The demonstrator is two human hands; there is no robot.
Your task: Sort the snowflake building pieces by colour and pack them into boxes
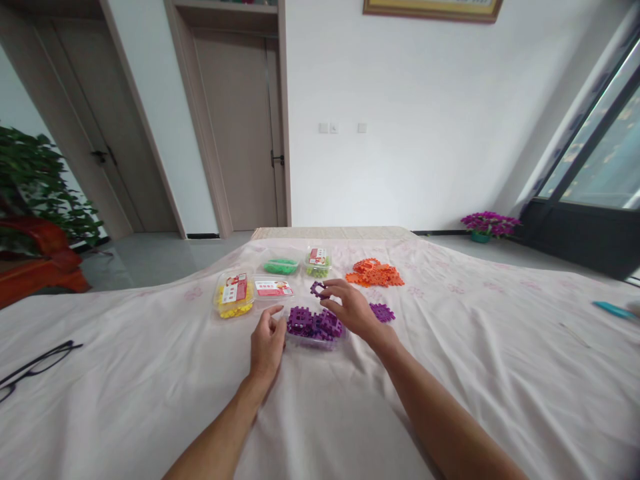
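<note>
A clear plastic box (316, 343) filled with purple interlocking toy pieces (313, 323) stands on the cloth before me. My left hand (269, 341) is closed at the box's left side, its fingers curled against the wall. Above the box, my right hand (349, 307) pinches a single purple toy piece (317, 289) between thumb and fingers. Another flat purple piece (383, 313) lies on the cloth beyond my right wrist. Farther back is a loose pile of orange pieces (375, 273).
A box of yellow pieces (235, 307), a labelled lid (273, 288), a box of green pieces (281, 265) and a light-green box (319, 263) stand behind my left hand. Glasses (37, 367) lie at left. A blue object (614, 309) lies at far right on the wrinkled cloth (475, 373).
</note>
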